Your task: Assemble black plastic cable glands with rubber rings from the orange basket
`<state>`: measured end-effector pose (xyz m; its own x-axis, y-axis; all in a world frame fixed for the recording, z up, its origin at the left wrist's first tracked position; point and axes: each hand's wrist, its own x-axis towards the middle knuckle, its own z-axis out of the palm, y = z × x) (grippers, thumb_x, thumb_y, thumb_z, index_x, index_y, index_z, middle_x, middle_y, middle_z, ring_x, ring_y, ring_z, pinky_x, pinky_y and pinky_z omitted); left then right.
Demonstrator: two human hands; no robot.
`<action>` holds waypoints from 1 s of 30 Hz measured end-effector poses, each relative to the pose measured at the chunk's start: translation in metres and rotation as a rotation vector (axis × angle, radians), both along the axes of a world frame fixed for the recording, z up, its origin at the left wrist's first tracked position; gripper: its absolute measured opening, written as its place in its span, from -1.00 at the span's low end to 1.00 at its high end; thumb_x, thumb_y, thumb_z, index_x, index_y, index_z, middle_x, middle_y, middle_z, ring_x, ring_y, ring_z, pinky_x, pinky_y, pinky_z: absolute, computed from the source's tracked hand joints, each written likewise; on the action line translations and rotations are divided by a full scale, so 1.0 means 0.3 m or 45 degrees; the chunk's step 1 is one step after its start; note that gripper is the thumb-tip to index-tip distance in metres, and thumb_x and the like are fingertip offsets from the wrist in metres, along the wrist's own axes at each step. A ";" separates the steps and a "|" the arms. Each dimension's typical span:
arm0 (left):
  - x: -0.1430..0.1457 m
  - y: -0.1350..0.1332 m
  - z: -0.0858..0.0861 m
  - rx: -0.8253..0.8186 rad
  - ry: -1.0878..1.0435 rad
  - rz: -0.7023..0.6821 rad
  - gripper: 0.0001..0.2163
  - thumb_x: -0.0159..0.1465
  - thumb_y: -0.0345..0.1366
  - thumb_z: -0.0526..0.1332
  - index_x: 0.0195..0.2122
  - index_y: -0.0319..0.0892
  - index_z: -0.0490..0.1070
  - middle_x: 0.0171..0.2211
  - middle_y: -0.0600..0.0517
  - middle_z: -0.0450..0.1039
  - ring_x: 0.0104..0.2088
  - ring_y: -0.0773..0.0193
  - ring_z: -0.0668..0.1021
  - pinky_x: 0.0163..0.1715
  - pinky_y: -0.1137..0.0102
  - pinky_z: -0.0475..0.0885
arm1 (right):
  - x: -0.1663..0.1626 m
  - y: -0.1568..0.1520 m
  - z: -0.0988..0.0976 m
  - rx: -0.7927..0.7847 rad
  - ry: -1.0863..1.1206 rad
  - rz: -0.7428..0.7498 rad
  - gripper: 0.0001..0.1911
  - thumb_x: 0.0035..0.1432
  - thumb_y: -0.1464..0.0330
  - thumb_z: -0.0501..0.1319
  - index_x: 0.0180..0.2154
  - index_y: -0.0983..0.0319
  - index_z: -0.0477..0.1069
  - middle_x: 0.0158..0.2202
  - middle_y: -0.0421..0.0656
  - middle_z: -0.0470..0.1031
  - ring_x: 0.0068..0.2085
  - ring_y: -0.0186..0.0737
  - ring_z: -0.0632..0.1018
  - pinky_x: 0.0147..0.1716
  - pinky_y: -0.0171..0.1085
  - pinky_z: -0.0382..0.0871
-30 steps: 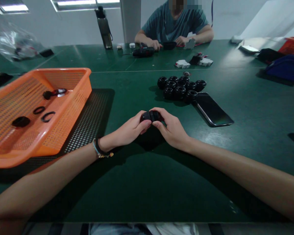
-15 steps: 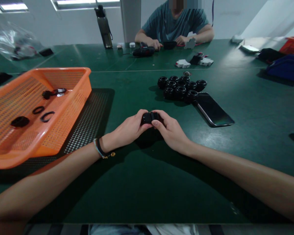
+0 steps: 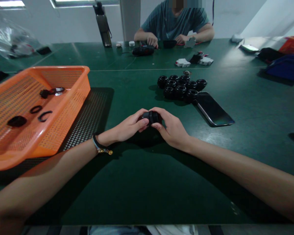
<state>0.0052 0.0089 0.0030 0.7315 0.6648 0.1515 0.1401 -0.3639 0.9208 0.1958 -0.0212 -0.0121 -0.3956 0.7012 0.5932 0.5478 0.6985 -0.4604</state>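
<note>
My left hand and my right hand meet just above the green table, both closed on one small black round fitting. The left fingers pinch its left end and the right fingers wrap its right end. Beyond them lies a cluster of several similar black round fittings. A dark bracelet sits on my left wrist.
An orange perforated basket with a few black rings stands at the left on a black mesh mat. A dark phone lies right of the cluster. A person in a teal shirt works at the far side, with a bottle and small parts nearby.
The fitting has turned a little between my fingers. Both hands stay in the same spot. The person opposite has shifted one hand slightly.
</note>
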 end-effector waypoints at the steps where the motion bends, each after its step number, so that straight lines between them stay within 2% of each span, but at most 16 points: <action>1: 0.000 0.001 -0.001 -0.001 0.001 -0.012 -0.46 0.24 0.27 -0.04 -0.24 -0.18 0.18 -0.51 0.16 0.19 -0.52 0.38 0.26 -0.47 0.44 0.24 | 0.002 0.003 -0.004 0.046 -0.004 0.015 -0.53 0.34 0.03 -0.11 0.01 0.22 0.26 -0.10 0.03 0.53 -0.10 -0.09 0.56 -0.14 -0.12 0.47; 5: -0.002 0.003 -0.002 0.017 0.034 -0.063 -0.46 0.24 0.29 -0.07 -0.32 -0.17 0.18 -0.51 0.14 0.20 -0.50 0.36 0.27 -0.44 0.41 0.25 | 0.003 0.007 -0.007 0.132 -0.032 0.045 -0.57 0.36 0.07 -0.11 0.00 0.22 0.25 -0.15 0.01 0.54 -0.16 -0.11 0.57 -0.18 -0.15 0.48; 11: -0.003 -0.007 0.006 0.169 0.151 0.032 -0.51 0.28 0.22 -0.07 -0.28 -0.17 0.19 -0.41 0.07 0.28 -0.40 0.30 0.35 -0.35 0.38 0.31 | -0.004 -0.008 -0.002 0.046 -0.033 0.001 -0.53 0.34 0.03 -0.14 -0.03 0.23 0.26 -0.14 0.04 0.53 -0.14 -0.08 0.57 -0.19 -0.12 0.48; 14: -0.002 -0.015 0.010 0.242 0.189 0.083 -0.52 0.31 0.18 -0.08 -0.19 -0.20 0.22 -0.30 -0.01 0.33 -0.31 0.24 0.41 -0.30 0.35 0.36 | -0.015 -0.025 0.005 -0.049 0.004 -0.043 -0.52 0.34 0.02 -0.14 -0.04 0.24 0.27 -0.16 0.04 0.53 -0.19 -0.10 0.57 -0.25 -0.16 0.47; 19: 0.001 -0.020 0.010 0.356 0.251 0.127 -0.58 0.35 0.08 -0.07 -0.15 -0.22 0.23 -0.28 -0.05 0.38 -0.32 0.19 0.47 -0.32 0.31 0.39 | -0.029 -0.045 0.024 -0.283 0.111 -0.107 -0.53 0.32 0.01 -0.07 -0.06 0.25 0.28 -0.24 -0.02 0.54 -0.31 -0.15 0.57 -0.35 -0.22 0.44; 25: 0.009 -0.015 0.010 0.430 0.404 0.217 -0.70 0.34 -0.04 0.03 -0.17 -0.21 0.22 -0.28 -0.05 0.42 -0.34 0.17 0.50 -0.36 0.33 0.38 | -0.038 -0.050 0.039 -0.543 0.209 -0.154 -0.73 0.29 0.22 0.05 -0.09 0.26 0.30 -0.28 -0.06 0.54 -0.31 -0.17 0.55 -0.36 -0.25 0.39; 30: 0.015 -0.013 0.011 0.537 0.525 0.261 -0.77 0.32 -0.14 0.10 -0.15 -0.21 0.25 -0.19 -0.08 0.43 -0.22 0.12 0.52 -0.23 0.26 0.43 | -0.047 -0.054 0.047 -0.664 0.259 -0.157 -0.80 0.28 0.28 0.05 -0.14 0.25 0.31 -0.35 -0.12 0.51 -0.35 -0.22 0.51 -0.38 -0.28 0.35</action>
